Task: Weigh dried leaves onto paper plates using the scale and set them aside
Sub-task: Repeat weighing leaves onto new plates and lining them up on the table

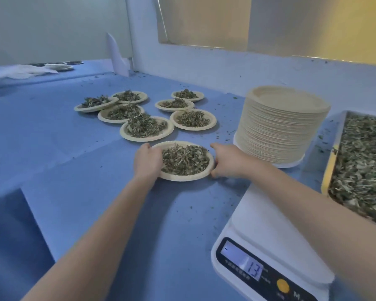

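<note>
A paper plate (188, 178) heaped with dried leaves (183, 159) sits on the blue table, just in front of several other filled plates (147, 128). My left hand (147, 160) grips its left rim and my right hand (227, 161) holds its right rim. The white scale (267, 246) stands at the lower right with nothing on its platform; its display reads 13 with a minus sign. A tall stack of unused paper plates (282, 124) stands to the right of the held plate. A tray of loose dried leaves (360, 166) lies at the far right.
The blue table (74, 148) is strewn with leaf crumbs. More plates and white paper (22, 70) lie at the far left back. A white wall ledge (226, 61) runs behind the plates. The table's left part drops to a lower level.
</note>
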